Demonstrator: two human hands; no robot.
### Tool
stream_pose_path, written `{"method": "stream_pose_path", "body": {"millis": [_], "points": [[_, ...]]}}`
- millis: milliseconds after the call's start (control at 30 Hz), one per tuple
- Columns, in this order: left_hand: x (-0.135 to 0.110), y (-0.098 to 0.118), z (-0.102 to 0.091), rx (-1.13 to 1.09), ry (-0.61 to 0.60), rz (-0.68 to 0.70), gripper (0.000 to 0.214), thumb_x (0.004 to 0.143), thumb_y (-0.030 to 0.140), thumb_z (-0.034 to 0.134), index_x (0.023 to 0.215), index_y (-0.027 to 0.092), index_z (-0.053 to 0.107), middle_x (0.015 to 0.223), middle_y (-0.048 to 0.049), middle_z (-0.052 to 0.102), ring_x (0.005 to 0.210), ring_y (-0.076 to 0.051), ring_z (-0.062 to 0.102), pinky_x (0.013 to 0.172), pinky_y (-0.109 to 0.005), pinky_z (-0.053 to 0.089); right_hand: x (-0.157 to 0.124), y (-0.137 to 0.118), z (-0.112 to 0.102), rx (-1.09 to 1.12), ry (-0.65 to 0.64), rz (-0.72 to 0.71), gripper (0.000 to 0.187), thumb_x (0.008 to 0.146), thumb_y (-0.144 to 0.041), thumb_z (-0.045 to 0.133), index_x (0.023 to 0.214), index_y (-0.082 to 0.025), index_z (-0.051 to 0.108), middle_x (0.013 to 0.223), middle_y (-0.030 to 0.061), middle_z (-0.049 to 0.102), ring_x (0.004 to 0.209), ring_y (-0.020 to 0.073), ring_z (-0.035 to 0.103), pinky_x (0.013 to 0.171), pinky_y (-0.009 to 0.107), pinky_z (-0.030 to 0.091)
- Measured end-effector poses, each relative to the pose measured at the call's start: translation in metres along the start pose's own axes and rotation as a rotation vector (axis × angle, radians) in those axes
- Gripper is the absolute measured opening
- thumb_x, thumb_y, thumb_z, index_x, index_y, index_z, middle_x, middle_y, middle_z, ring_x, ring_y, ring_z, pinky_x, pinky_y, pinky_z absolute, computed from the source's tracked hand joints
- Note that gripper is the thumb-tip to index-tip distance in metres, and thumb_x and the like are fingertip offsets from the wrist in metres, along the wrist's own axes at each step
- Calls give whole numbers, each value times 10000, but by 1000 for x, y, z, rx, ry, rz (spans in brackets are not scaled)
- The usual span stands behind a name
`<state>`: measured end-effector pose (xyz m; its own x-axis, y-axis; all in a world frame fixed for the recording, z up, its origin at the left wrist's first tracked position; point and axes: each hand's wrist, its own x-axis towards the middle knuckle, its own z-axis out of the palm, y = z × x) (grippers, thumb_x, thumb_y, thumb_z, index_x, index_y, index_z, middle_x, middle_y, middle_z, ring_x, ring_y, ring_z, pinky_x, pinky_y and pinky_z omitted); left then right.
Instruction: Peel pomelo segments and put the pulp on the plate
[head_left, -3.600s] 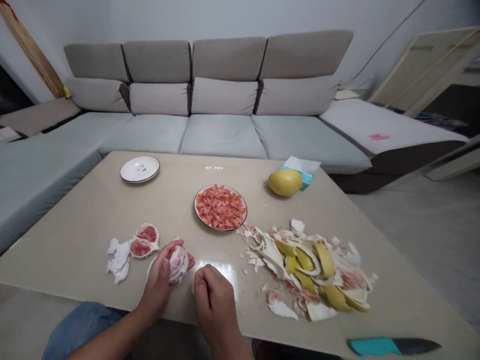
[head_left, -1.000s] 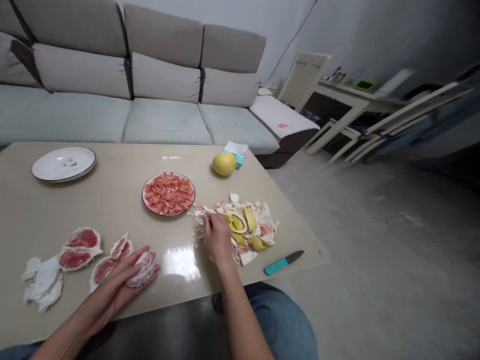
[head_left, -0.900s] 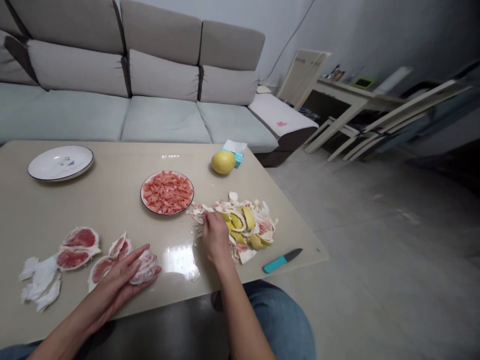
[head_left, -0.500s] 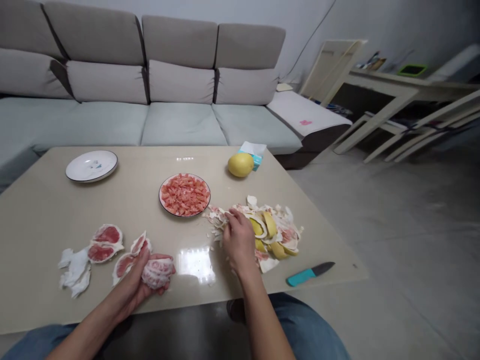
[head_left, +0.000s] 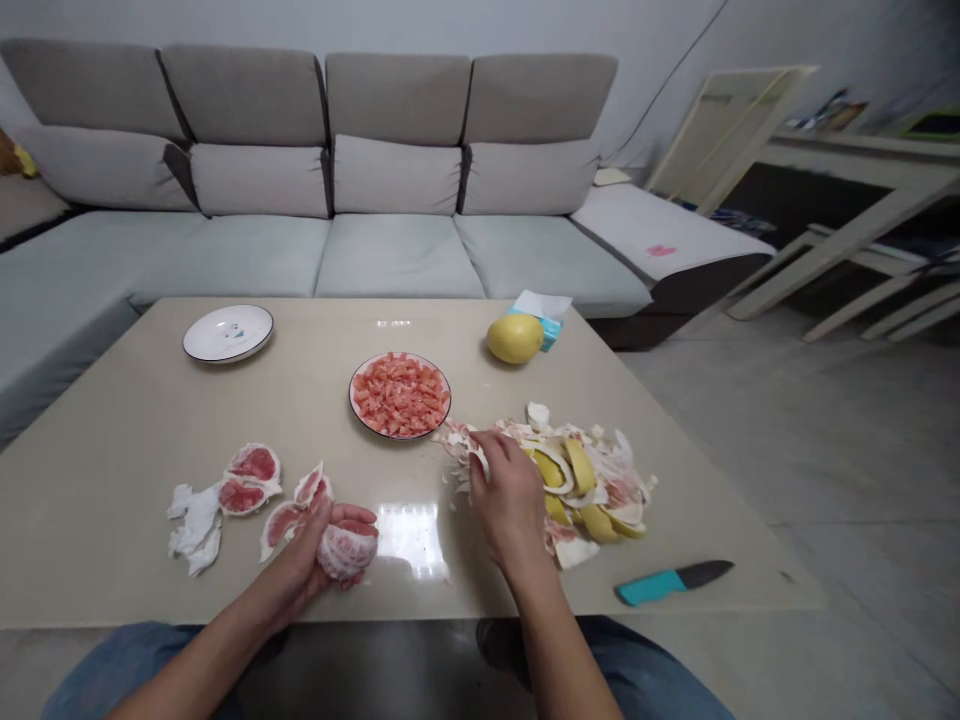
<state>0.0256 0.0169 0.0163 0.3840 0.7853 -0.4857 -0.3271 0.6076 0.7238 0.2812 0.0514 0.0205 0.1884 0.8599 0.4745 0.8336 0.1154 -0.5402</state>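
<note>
A peeled chunk of red pomelo (head_left: 348, 549), partly covered in white pith, rests in my left hand (head_left: 307, 560), its fingers wrapped round the far side. My right hand (head_left: 510, 490) is over the left edge of a heap of pomelo peel (head_left: 581, 465) and pith scraps. Its fingers are curled, and a white bit of pith (head_left: 481, 460) shows between thumb and fingertips. Just beyond my left hand lie opened pomelo segments (head_left: 281, 525), with another pair of red segments (head_left: 250, 478) to their left. A plate (head_left: 401, 437) holds small red pomelo pieces (head_left: 401, 393).
A knife (head_left: 675, 582) with a teal handle lies near the table's front right edge. Farther back are a whole yellow pomelo (head_left: 515, 338), a tissue pack (head_left: 551, 318) and a white plate (head_left: 229, 334). Crumpled tissue (head_left: 196, 527) lies at left. A sofa (head_left: 397, 250) stands behind the table.
The view has turned left, so everything sits farther right in it. My right hand stays over the scraps, its thumb and fingers now slightly wider apart. My left hand still holds the pomelo chunk.
</note>
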Motion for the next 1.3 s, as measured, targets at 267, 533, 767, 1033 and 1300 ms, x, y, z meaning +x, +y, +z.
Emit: {"method": "stream_pose_path", "body": {"millis": [267, 533, 767, 1033, 1300], "points": [[-3, 3, -3, 46, 2, 30, 582, 824, 650, 541, 1080, 143, 667, 836, -90, 743, 673, -170, 659, 553, -225, 469, -10, -57, -10, 473, -457, -171, 169, 912, -193, 570, 1008, -227, 705, 954, 29, 732, 874, 163, 679, 808, 270, 517], [-6, 6, 0, 36, -31, 25, 574, 831, 661, 517, 1059, 160, 683, 748, -55, 743, 572, -144, 626, 515, -209, 429, -28, -84, -21, 591, -721, -337, 493, 762, -243, 778, 1228, -299, 628, 1121, 31, 705, 1007, 206, 641, 886, 327, 492], [-6, 6, 7, 47, -67, 130, 574, 795, 679, 548, 1024, 170, 684, 684, -26, 657, 570, -145, 550, 507, -232, 416, -34, -82, -10, 529, -594, -269, 260, 789, -207, 687, 1049, -215, 679, 917, 49, 668, 851, 195, 610, 779, 305, 489], [-8, 7, 4, 295, -109, 255, 327, 705, 323, 798, 989, 220, 672, 899, -25, 657, 873, -210, 597, 804, -287, 478, -32, -81, -13, 434, -590, -241, 137, 782, -175, 637, 909, -201, 681, 749, 10, 622, 683, 155, 569, 636, 245, 450], [-13, 9, 3, 496, 9, 302, 239, 666, 249, 805, 869, 206, 686, 858, -24, 632, 824, -218, 572, 734, -267, 485, -48, -87, -5, 279, -503, -295, 156, 675, -141, 596, 820, -182, 631, 728, 32, 623, 648, 178, 569, 602, 268, 438]]}}
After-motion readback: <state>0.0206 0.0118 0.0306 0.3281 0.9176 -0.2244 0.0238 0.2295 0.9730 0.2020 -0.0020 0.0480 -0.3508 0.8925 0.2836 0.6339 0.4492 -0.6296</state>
